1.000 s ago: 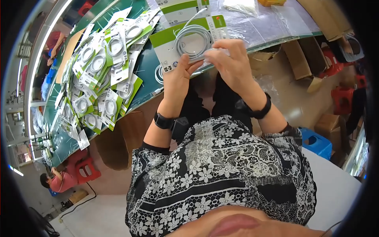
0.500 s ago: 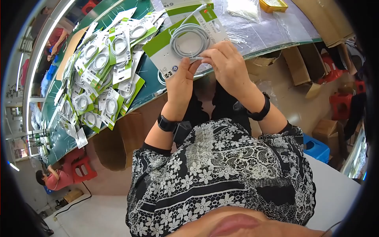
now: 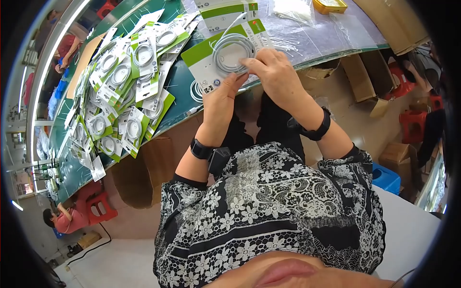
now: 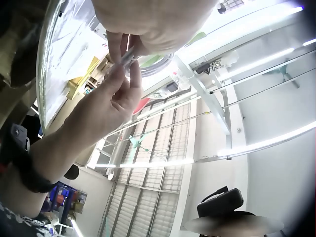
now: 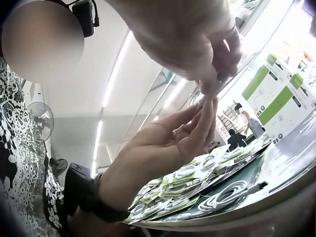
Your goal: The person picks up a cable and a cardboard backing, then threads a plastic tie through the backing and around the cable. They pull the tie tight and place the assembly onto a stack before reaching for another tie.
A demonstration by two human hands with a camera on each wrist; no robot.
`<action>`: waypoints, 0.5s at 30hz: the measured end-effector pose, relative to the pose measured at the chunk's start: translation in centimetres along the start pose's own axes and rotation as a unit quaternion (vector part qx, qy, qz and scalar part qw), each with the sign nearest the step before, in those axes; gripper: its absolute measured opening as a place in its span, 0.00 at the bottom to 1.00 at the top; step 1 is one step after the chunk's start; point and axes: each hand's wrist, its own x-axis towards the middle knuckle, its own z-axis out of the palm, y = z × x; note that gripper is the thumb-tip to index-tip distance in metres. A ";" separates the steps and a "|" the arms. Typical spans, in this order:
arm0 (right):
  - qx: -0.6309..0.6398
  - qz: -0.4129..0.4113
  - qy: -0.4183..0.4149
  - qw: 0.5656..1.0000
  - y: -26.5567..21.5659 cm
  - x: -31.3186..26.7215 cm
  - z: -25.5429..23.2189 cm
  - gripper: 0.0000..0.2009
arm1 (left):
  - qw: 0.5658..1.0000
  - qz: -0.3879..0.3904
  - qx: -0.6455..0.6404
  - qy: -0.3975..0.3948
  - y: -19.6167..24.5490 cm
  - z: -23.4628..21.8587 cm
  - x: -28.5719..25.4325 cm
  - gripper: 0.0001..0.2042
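Note:
A white-and-green card printed "USB-A to USB-C" (image 3: 201, 54) is held up over the table edge, with a coiled white cable (image 3: 215, 54) lying against its face. My left hand (image 3: 219, 108) pinches the card's lower edge between thumb and fingers. At the lower right of the coil, my right hand (image 3: 281, 77) pinches with its thumb on the cable and its fingers mostly behind. In the right wrist view the fingertips of the left hand (image 5: 158, 148) and the right hand (image 5: 182, 42) meet at the card's edge. The left wrist view also shows the fingers close together.
Many carded cables (image 3: 120, 74) lie heaped on the green table (image 3: 169, 124) at left. Beside the hands is a loose coiled cable (image 5: 222, 198). Farther back are standing cards (image 3: 230, 21), scattered white ties (image 3: 283, 43), a clear bag (image 3: 295, 10) and a yellow tray (image 3: 331, 6).
The card swung left and tilted half a second ago, then came back right. My right hand's thumb has shifted from a white strand at the card's lower edge onto the coil's lower right.

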 end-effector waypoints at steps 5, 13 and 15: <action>0.045 0.012 -0.025 0.999 0.1 0.2 -0.7 0.15 | 1.000 -0.022 -0.006 0.000 0.0 0.0 -0.2 0.18; 0.070 -0.102 -0.067 0.990 2.3 1.5 -1.9 0.08 | 0.998 -0.062 0.019 -0.011 0.2 -0.4 -0.5 0.17; 0.035 -0.167 -0.068 0.983 2.5 1.9 -2.3 0.07 | 0.997 -0.079 0.010 -0.022 0.2 -0.6 -0.8 0.17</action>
